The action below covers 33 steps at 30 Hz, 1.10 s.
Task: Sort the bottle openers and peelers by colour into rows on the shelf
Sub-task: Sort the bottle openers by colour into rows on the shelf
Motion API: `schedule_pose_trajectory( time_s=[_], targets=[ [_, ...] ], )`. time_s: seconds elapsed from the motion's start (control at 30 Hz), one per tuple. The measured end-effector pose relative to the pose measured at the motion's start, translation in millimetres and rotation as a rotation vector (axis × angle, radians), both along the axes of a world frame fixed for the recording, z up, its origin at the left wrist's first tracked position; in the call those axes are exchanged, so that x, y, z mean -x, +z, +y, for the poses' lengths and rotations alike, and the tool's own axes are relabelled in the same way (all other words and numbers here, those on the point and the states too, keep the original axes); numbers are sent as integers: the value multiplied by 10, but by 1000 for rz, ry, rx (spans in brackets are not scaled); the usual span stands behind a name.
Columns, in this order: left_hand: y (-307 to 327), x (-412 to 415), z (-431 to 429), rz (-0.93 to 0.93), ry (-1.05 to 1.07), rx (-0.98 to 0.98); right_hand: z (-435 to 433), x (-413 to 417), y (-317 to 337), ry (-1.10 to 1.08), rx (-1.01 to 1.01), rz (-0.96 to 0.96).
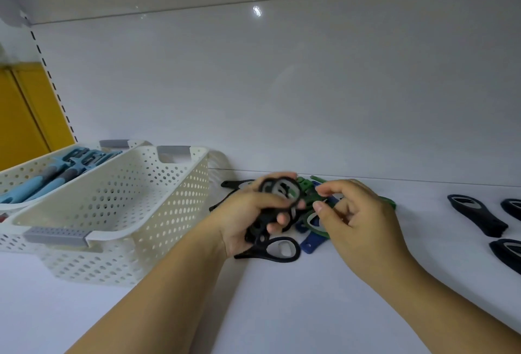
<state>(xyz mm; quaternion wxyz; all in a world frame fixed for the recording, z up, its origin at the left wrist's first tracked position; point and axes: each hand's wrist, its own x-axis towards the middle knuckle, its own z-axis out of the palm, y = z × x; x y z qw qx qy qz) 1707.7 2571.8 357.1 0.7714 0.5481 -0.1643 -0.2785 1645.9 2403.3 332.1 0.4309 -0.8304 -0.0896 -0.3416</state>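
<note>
- Reaching in from the near edge, two bare forearms are lying over the white shelf [282, 311].
- A lone black opener [282, 250] is lying flat just in front of the left hand, with a blue opener [310, 243] beside it on the right.
- The left hand [248, 215] is gripping a bunch [279, 191] of black openers. Its fingers are curling round the handles, and the ring ends are standing up above the fist.
- The right hand [361, 221] is hovering over the pile with bent fingers and the thumb close to the forefinger. I cannot tell whether it is pinching anything.
- The pile [306, 187] of green, blue and black openers is lying between and behind the hands, which are hiding most of it. A green opener [311, 219] is showing under the right thumb.
- A white perforated basket [158, 212] is standing just left of the left hand.
- Dark openers [476, 214] are lying in a row well apart on the right, with two cut off by the frame edge.
- A second basket [25, 170] is sitting behind the first, holding light-blue peelers [53, 176].
- The white back panel [282, 86] is closing off the shelf, and a yellow panel [22, 117] is showing far left.
</note>
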Motion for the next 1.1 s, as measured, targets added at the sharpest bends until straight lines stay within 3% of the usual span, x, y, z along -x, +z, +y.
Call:
schedule_pose_trajectory(
  time_s=[0.13,0.3,0.67,0.9,1.1],
  targets=[
    [19,-117,43,191,279,280,30,17,-7,46,383,86],
    [-5,-137,49,302,354,341,169,66,-64,226,669,292],
    [26,-62,17,235,267,195,210,104,-26,363,689,297],
    [10,-75,8,211,249,198,257,171,12,352,669,347],
    [22,-22,-23,115,263,96,162,133,71,281,589,249]
  ],
)
